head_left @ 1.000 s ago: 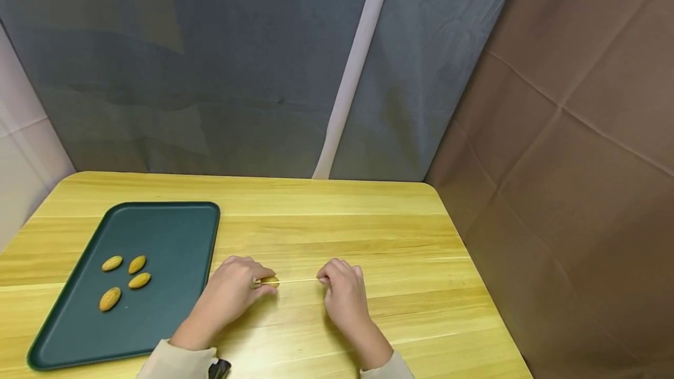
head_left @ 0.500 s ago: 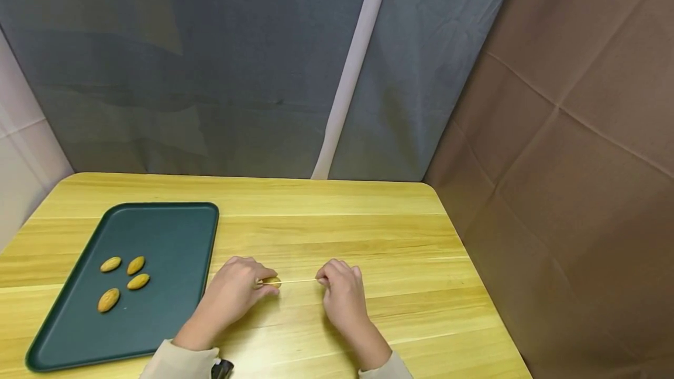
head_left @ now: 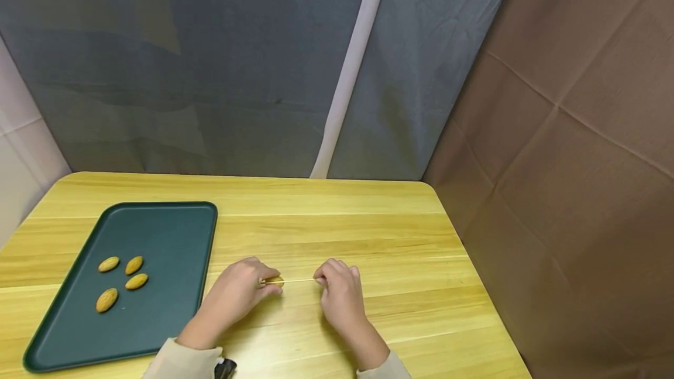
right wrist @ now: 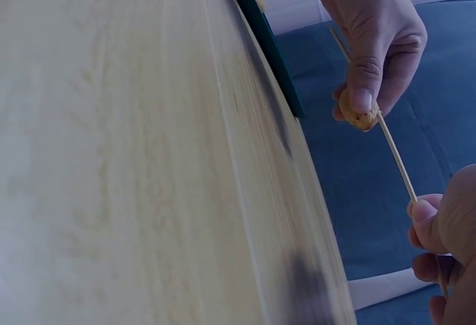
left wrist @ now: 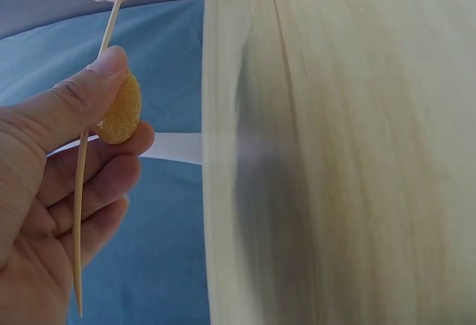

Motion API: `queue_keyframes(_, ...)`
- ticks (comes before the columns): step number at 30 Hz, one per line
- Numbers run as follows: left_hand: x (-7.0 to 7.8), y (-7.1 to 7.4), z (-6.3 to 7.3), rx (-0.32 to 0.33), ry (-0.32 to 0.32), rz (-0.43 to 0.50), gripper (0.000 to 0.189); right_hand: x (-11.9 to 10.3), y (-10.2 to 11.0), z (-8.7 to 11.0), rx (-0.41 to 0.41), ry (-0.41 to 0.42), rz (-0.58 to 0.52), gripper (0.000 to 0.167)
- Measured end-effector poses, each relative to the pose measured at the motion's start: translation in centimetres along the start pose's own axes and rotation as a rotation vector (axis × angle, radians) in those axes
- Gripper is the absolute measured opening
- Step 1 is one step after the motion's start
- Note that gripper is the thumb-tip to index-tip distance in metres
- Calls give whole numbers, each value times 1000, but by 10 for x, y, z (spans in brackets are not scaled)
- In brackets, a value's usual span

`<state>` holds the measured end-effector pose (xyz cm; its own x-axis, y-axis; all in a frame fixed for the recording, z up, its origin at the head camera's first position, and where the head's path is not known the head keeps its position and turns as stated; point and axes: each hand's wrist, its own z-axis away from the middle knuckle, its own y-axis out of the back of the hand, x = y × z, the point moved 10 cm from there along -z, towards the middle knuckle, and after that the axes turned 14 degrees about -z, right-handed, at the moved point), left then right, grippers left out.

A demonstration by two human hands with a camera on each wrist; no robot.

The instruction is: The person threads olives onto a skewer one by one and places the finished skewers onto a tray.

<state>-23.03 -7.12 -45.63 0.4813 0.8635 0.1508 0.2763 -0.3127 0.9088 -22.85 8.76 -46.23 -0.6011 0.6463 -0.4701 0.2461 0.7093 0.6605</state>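
Note:
My left hand [head_left: 237, 291] pinches an almond [left wrist: 123, 109] between thumb and fingers, above the table. A thin wooden skewer [head_left: 299, 280] runs through the same grip, lying close along the almond under the thumb. One end of the skewer [left wrist: 78, 251] sticks out past the palm in the left wrist view. My right hand [head_left: 341, 294] pinches the skewer farther along, to the right of the almond, with a bare stretch of skewer [right wrist: 398, 160] between the two hands. How the skewer meets the almond is partly hidden by the left thumb [right wrist: 362, 98]; I cannot tell whether it pierces it.
On the left of the wooden table [head_left: 368, 215] lies a dark green tray [head_left: 174, 227]. Several loose almonds, among them a front one [head_left: 107, 300], lie on it. Grey curtain [head_left: 237, 75] hangs behind the table, brown cloth [head_left: 579, 192] on the right.
The left hand, with the almond, has shifted slightly right, so the gap to the right hand is a little narrower. Both grips look the same, and the tray's almonds lie as before.

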Motion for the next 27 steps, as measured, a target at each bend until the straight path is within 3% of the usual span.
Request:
queue_keyframes(6, 2, -2, -1, -8, -20, 36, 19, -1, -2, -1, -10, -20, -7, 23)
queue_keyframes(14, 4, -4, -2, -12, -25, 16, 20, -3, -3, 0, 0, 3, -1, 21)
queue_keyframes(27, 6, -9, -3, -39, -18, 12, 18, -3, -9, 0, -48, -42, 6, 16)
